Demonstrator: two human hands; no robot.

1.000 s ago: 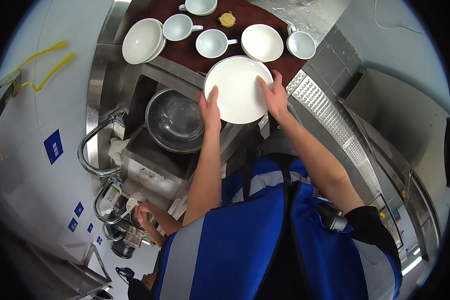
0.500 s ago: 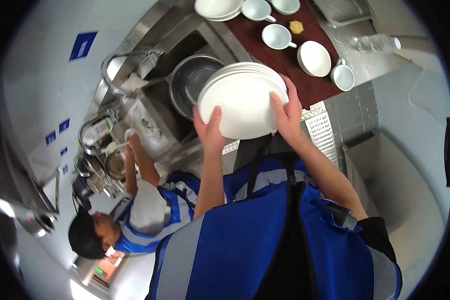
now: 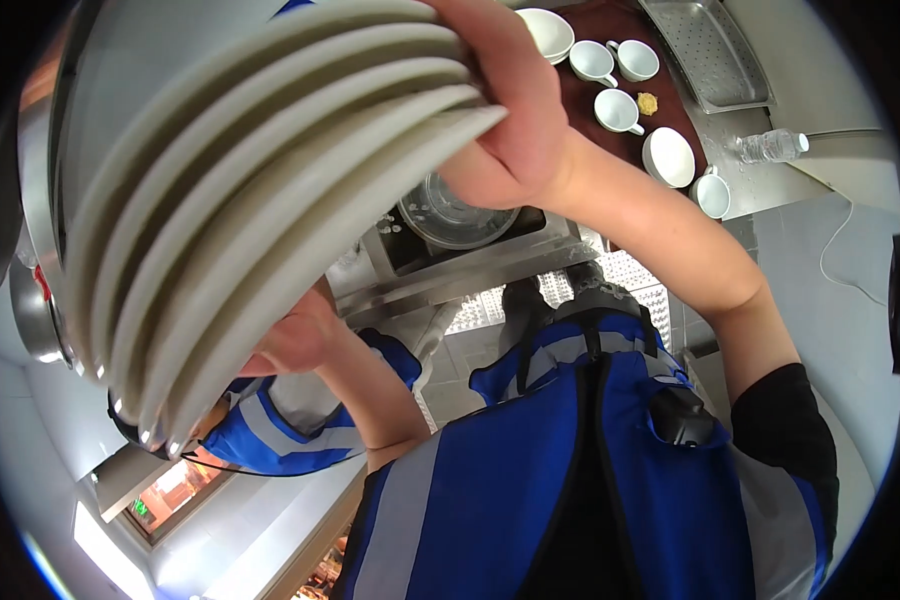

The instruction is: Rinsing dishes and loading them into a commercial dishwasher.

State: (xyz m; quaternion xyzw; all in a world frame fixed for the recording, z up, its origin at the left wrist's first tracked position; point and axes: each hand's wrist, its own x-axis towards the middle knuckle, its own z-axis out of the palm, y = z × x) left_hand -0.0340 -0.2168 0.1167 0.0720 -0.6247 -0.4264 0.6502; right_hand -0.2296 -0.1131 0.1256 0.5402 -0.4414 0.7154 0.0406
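Head view: steel sink unit (image 3: 560,245) stretching across behind the right forearm, front edge bare to sight between both arms, with grey floor (image 3: 460,350) as open room between that edge and the body. Low at left, co-worker (image 3: 300,430) in a blue-and-grey vest, partly covered by plate rims; spacing from these impossible to judge. Across the lower edge, own blue vest (image 3: 470,500). Upper right, reddish-brown cloth (image 3: 615,20) on the steel counter; past its right border, perforated metal pan (image 3: 710,55). In the sink, round basin (image 3: 455,225), half hidden by right hand and china.

Close to the camera at upper left, tilted stack of white plates (image 3: 270,210), cut off by the top of the frame; curved rims parted by narrow gaps. At its right end, right hand (image 3: 515,120), spread wide around the thickness, gripping the rims. Beneath, left hand (image 3: 305,330), cupped against the lower plate; fingers mostly hidden, exact opening impossible to tell.

On the cloth, nested white bowls (image 3: 547,35) and a single bowl (image 3: 668,158), just above the right forearm in view. Beyond, clear bottle (image 3: 770,147) lying on the counter. Three cups (image 3: 617,110) grouped together, plus a lone cup (image 3: 712,195) near the counter edge. Smallest, round yellow sponge (image 3: 647,103) among them.
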